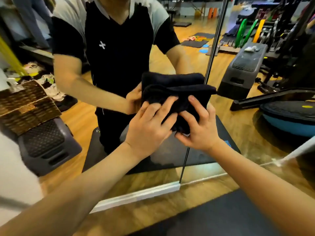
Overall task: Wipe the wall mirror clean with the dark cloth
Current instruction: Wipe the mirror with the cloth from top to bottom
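Observation:
A dark folded cloth (180, 94) is held up in front of the wall mirror (230, 116), close to the glass near a vertical seam between two panels. My left hand (150, 126) grips the cloth's lower left part with curled fingers. My right hand (196, 126) pinches its lower right part, thumb and fingers dug into the fabric. The mirror shows the cloth's reflection just above and a person in a black and grey shirt holding it.
A white baseboard (136, 195) runs under the mirror above a wooden floor. A woven basket (25, 106) sits on a grey step platform (49, 147) at the left. A dark mat (230, 218) lies at the bottom right. Gym gear appears reflected at the right.

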`<state>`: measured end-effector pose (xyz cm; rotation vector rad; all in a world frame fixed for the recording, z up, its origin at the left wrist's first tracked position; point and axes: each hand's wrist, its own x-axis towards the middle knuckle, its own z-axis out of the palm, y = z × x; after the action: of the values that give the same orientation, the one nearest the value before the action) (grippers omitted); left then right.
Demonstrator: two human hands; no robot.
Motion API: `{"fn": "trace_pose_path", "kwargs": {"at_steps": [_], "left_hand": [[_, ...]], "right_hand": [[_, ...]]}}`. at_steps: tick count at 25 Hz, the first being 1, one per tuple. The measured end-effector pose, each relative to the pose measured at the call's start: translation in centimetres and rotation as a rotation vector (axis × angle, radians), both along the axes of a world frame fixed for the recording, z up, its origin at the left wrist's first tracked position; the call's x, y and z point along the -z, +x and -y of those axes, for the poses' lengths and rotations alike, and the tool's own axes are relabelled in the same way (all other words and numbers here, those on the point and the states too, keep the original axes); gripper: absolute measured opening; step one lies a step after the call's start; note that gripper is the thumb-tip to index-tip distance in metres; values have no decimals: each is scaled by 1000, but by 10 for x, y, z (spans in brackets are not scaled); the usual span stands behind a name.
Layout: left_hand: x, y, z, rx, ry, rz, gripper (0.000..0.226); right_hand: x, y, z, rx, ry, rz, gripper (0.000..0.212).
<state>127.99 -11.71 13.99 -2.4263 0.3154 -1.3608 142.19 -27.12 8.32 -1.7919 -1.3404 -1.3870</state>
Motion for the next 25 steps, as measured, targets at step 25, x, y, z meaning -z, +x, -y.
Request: {"fn": "trace_pose_path", "kwargs": {"at_steps": [25], "left_hand": [[33, -73, -71, -12, 18, -99, 31]], "right_hand": [[47, -81, -72, 211, -473, -329, 62]]}}
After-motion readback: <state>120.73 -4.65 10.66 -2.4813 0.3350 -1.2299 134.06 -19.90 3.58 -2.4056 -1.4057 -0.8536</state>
